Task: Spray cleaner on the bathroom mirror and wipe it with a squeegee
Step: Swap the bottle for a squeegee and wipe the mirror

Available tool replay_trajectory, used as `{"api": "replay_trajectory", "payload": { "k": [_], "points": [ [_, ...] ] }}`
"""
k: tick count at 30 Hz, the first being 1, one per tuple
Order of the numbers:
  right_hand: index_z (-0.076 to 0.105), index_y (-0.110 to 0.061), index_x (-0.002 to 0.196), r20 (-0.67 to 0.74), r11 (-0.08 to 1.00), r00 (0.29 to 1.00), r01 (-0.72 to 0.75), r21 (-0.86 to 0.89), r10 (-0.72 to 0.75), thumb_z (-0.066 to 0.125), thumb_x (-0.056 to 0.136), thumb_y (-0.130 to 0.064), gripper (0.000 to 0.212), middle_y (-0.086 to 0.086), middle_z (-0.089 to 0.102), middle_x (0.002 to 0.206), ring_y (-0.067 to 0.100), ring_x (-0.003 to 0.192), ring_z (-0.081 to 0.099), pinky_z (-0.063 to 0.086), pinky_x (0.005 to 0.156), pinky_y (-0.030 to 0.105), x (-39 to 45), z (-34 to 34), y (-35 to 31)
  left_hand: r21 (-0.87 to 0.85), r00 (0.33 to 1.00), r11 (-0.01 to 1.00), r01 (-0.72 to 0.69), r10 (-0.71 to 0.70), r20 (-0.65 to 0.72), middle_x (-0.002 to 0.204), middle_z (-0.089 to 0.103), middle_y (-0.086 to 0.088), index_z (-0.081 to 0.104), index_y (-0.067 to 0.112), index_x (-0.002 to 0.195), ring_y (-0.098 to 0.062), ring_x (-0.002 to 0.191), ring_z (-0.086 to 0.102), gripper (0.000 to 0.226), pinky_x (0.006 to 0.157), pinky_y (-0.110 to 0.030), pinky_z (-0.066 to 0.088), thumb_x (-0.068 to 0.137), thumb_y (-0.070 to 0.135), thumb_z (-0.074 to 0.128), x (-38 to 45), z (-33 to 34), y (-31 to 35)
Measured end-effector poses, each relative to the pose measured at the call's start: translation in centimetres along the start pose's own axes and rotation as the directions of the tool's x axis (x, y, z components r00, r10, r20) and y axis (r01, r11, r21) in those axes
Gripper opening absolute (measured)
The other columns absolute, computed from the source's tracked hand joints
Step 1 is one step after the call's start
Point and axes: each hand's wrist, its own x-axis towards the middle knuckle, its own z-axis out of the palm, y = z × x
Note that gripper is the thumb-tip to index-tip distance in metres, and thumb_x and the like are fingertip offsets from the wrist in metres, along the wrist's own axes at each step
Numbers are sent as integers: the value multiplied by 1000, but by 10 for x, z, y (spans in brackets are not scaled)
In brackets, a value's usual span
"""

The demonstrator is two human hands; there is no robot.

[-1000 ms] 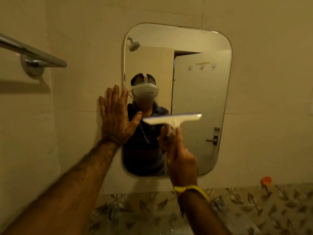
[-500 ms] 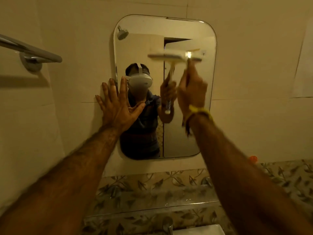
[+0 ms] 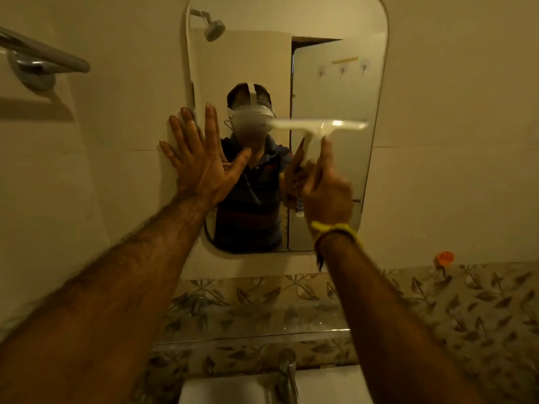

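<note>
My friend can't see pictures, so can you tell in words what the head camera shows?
A person's right hand holds a white squeegee against a wall mirror, blade level. The left hand presses flat, fingers spread, on the mirror's left edge. Below are a leaf-patterned ledge and a tap.

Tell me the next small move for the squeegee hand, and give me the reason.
Probably draw the squeegee straight down the mirror. The right hand grips its handle with the blade level at mid-height, glass remains below it, and the left hand lies flat at the mirror's left edge.
</note>
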Motion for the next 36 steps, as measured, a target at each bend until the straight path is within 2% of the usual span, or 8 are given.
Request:
{"api": "replay_trajectory", "payload": {
  "k": [8, 11, 15, 19, 24, 28, 33, 36],
  "points": [
    [29, -24, 152, 245, 969, 938, -231, -90, 246, 50, 93, -15, 63, 10, 56, 57, 26, 47, 50, 45, 45, 35, -168, -15, 45, -76, 984, 994, 83, -69, 165, 166, -12, -25, -12, 24, 161, -45, 154, -7, 109, 119, -72, 12, 87, 78, 47, -93, 18, 3],
    [34, -26, 150, 298, 931, 883, -360, -65, 363, 48, 96, -18, 57, 18, 65, 73, 34, 62, 60, 54, 57, 44, -175, -29, 57, -90, 967, 990, 110, -86, 241, 167, -15, -23, -11, 23, 162, -45, 154, -7, 108, 119, -69, 16, 88, 73, 50, -122, 21, 0],
    [46, -25, 144, 319, 920, 866, -389, -52, 385, 46, 97, -20, 47, 20, 67, 79, 36, 69, 62, 49, 61, 38, -155, -40, 57, -185, 967, 973, 141, -95, 236, 168, -10, -19, -11, 25, 162, -43, 155, 3, 106, 116, -70, 26, 91, 67, 54, -136, 8, 6],
    [52, -26, 138, 263, 909, 880, -417, 30, 395, 45, 97, -26, 42, 7, 66, 79, 21, 64, 58, 54, 61, 36, -158, -61, 43, -177, 975, 983, 46, -5, 223, 170, -5, -15, -1, 21, 163, -36, 157, 0, 94, 120, -68, 10, 94, 69, 39, -164, -14, 21],
    [53, -25, 137, 377, 812, 764, -582, 52, 523, 44, 92, -32, 46, 11, 69, 109, 32, 88, 64, 56, 79, 55, -193, -94, 14, -274, 960, 962, -12, 88, 266, 169, 10, -16, 17, 15, 162, -36, 157, 5, 85, 123, -63, 7, 94, 59, 42, -236, -34, 41],
    [57, -14, 110, 361, 801, 743, -599, -15, 563, 49, 94, -26, 21, 9, 66, 91, 32, 79, 66, 57, 68, 52, -216, -118, -6, -413, 948, 910, 18, 116, 296, 168, 17, -18, 27, 11, 160, -36, 156, 10, 76, 125, -59, 9, 98, 51, 45, -301, -47, 52],
    [51, -16, 103, 311, 781, 732, -622, -60, 607, 51, 95, -26, 13, 4, 62, 75, 27, 64, 64, 56, 56, 51, -251, -158, -13, -617, 932, 786, 38, 196, 306, 165, 27, -19, 37, 3, 154, -32, 156, 15, 63, 126, -54, 17, 102, 34, 52, -376, -59, 74],
    [57, -14, 101, 184, 796, 774, -596, -107, 605, 56, 93, -20, 9, -6, 59, 71, 17, 60, 62, 56, 54, 43, -275, -195, -6, -705, 912, 699, 123, 200, 357, 160, 37, -17, 44, 2, 150, -32, 153, 25, 55, 124, -49, 27, 101, 23, 59, -424, -57, 93]
  ]
}}
